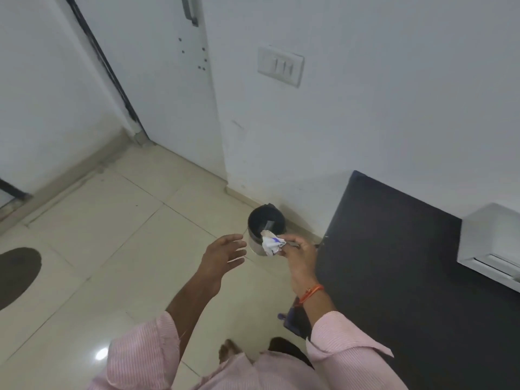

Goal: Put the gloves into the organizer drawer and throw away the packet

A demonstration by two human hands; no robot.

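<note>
Because the packet (270, 243) is already crumpled into a small white wad with a blue mark, it looks very light, soft and limp, something that will neither break nor slip much, though it may spring back open a little once let go; it sits just right of the frame's centre, pinched at its right edge by the fingertips of the right hand (298, 252), with most of the wad hanging free to the left, over the near rim of the bin (266, 220); that bin, dark inside and open at the top, stands on the tiled floor (112, 249) against the white wall (365, 108), beside the dark countertop (408, 277) that fills the lower right of the frame; the left hand (225, 256), left of the packet and apart from it, is spread open, palm turned inward, holding nothing. A pinch at one edge seems enough for so slight a thing; a firmer fistful would only matter if it had to be carried far; since it weighs almost nothing it may flutter or catch the rim, so releasing it low and squarely above the opening looks the safer course. No gloves or organizer drawer show anywhere, so that part cannot be judged.
</note>
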